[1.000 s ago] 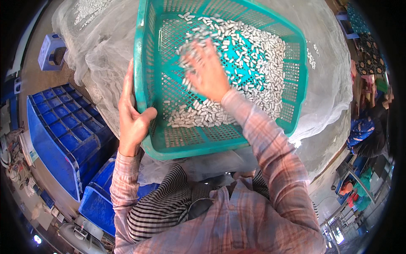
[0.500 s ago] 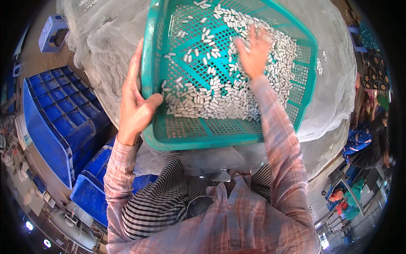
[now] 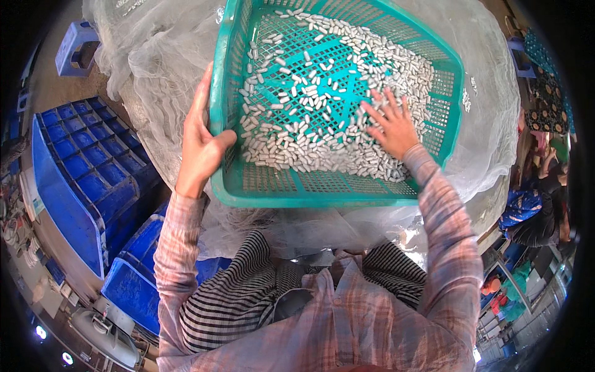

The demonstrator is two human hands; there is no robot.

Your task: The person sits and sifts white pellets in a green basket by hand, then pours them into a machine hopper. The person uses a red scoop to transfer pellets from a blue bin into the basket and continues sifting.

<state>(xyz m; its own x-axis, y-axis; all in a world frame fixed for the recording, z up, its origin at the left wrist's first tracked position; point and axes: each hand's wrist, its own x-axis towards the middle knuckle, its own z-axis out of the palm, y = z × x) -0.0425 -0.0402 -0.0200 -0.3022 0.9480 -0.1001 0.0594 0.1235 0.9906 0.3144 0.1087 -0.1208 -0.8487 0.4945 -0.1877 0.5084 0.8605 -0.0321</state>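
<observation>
A green plastic mesh basket [image 3: 221, 105] lies in front of me, tilted slightly. Inside are many small oblong grey-white pellets [image 3: 291, 152], heaped along its near and right sides and thinly scattered in the middle. My left hand [image 3: 202, 146] is closed on the basket's left rim, fingers along the outer wall and thumb at the inner edge. My right hand [image 3: 395, 126] rests among the pellets at the right, palm down with fingers spread. No pellet is visibly gripped in it.
Pale sheer netting [image 3: 155, 68] spreads under and around the basket, with a few pellets on it at right. Blue ribbed crates [image 3: 80, 155] stand at left, near a light-blue stool [image 3: 75, 48]. Another person in dark clothes [image 3: 538, 211] is at far right.
My right hand has swept nearer and a little right. Pellets have shifted and spread through the basket's middle and left. My left hand keeps its hold on the rim.
</observation>
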